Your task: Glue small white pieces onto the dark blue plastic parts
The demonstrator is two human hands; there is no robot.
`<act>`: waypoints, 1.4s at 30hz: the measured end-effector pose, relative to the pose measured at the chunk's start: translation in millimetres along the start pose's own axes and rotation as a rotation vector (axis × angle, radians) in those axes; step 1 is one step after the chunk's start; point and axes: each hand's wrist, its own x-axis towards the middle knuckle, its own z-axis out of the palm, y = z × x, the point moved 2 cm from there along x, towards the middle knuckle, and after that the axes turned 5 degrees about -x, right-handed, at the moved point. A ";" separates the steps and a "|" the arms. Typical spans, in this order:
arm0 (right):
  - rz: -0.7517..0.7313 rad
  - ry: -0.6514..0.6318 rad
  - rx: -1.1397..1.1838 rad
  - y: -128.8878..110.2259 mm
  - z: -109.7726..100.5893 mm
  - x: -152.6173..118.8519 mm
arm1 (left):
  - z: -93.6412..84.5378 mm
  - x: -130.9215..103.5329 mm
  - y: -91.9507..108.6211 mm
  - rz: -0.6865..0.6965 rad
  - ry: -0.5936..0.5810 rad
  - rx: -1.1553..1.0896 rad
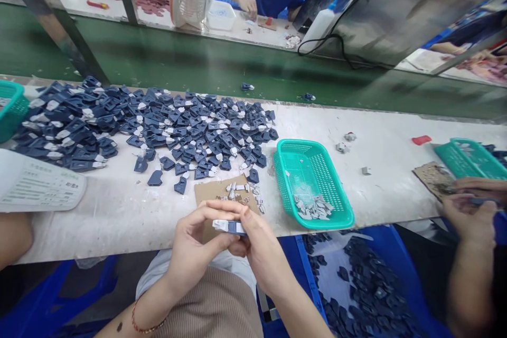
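Observation:
Between my hands, over the table's front edge, is a small dark blue and light grey plastic part. My left hand pinches it from the left, near its grey end. On the other side my right hand grips the blue end, with fingers partly hidden behind it. Just beyond lies a piece of brown cardboard with several small grey pieces on and beside it. Farther back spreads a large heap of blue parts, many with grey tips.
Right of the cardboard stands a green basket holding grey pieces. Under the table edge a blue bin holds blue parts. A co-worker's hands work at the right, near another green basket. A printed white sheet-like object juts in from the left.

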 end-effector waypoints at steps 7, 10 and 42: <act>-0.075 0.106 -0.182 -1.3 0.6 -2.5 | 0.7 0.1 -0.3 0.017 -0.013 0.043; -0.111 0.110 -0.163 0.3 -1.4 -5.7 | -0.9 1.3 -0.3 0.060 -0.070 0.136; 0.049 0.291 -1.502 -4.0 -195.3 16.9 | -10.9 264.9 93.2 0.244 0.255 0.871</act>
